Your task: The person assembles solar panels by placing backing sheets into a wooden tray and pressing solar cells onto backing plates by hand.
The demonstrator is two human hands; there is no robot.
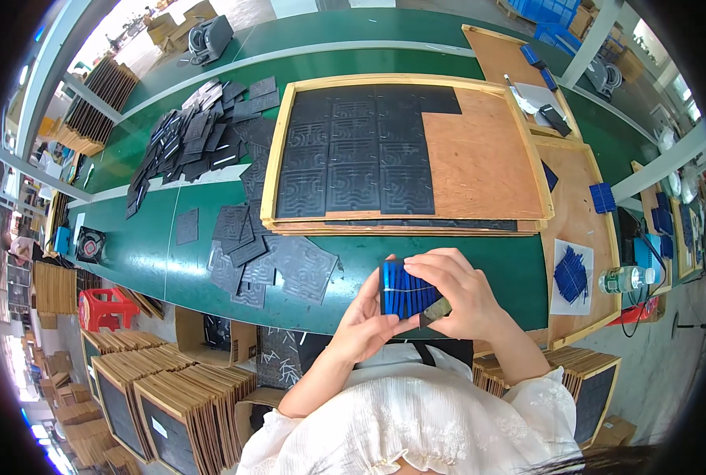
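Over the near edge of the green table, my two hands hold a small square panel (404,295) of blue glossy strips, crossed by a thin pale line. My left hand (358,323) grips its left edge, thumb on the front face. The fingers of my right hand (470,294) curl around the upper right side. At the lower right corner, by the right fingers, is a small dark greenish-grey piece (435,313). Just beyond my hands lies a wooden-framed tray (480,158), partly covered with black grooved square tiles (353,154).
A heap of loose black tiles (191,134) lies at left on the green table (139,253). To the right are a plastic bottle (627,279) and blue strips (572,275) on white paper. Stacked wooden frames (187,396) and a red stool (109,307) stand below.
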